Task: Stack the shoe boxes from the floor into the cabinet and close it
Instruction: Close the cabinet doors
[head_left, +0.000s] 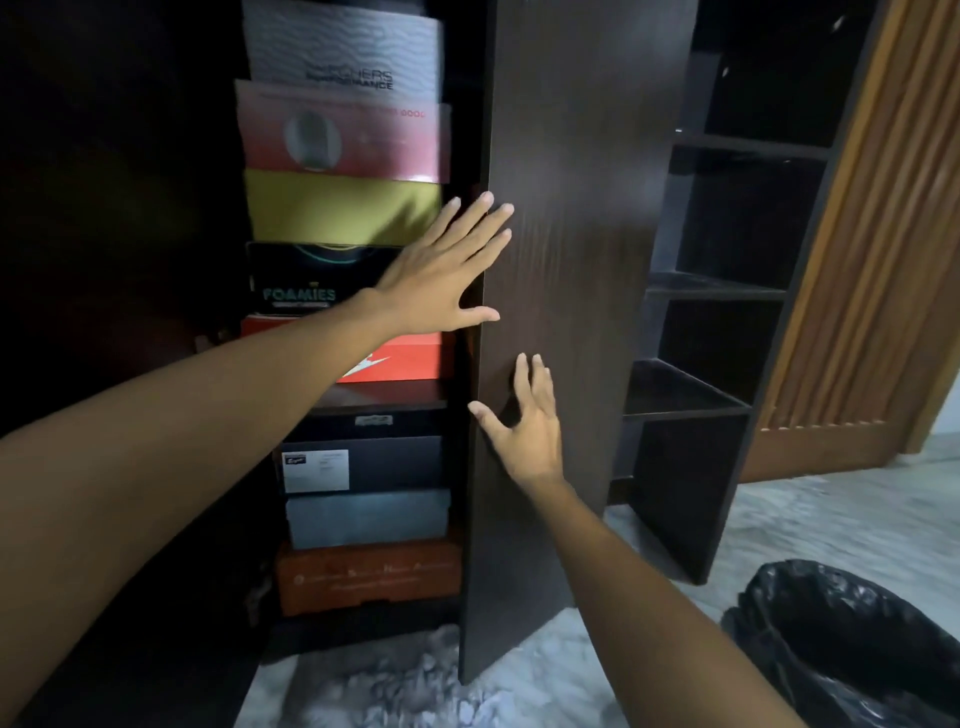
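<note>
Right hand (527, 426) lower, fingers spread, flat against the dark cabinet door (566, 260), gripping nothing. Left hand (441, 270) higher, open palm at the door's leading edge. Door stands tall and upright, partly open, edge toward the viewer. Behind: shoe boxes (343, 208) stacked flat on shelves, long sides horizontal, ends facing out.

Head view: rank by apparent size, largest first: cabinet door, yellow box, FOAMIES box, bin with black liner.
1. cabinet door
2. bin with black liner, though cropped and near the camera
3. yellow box
4. FOAMIES box, partly hidden by the left hand
</note>
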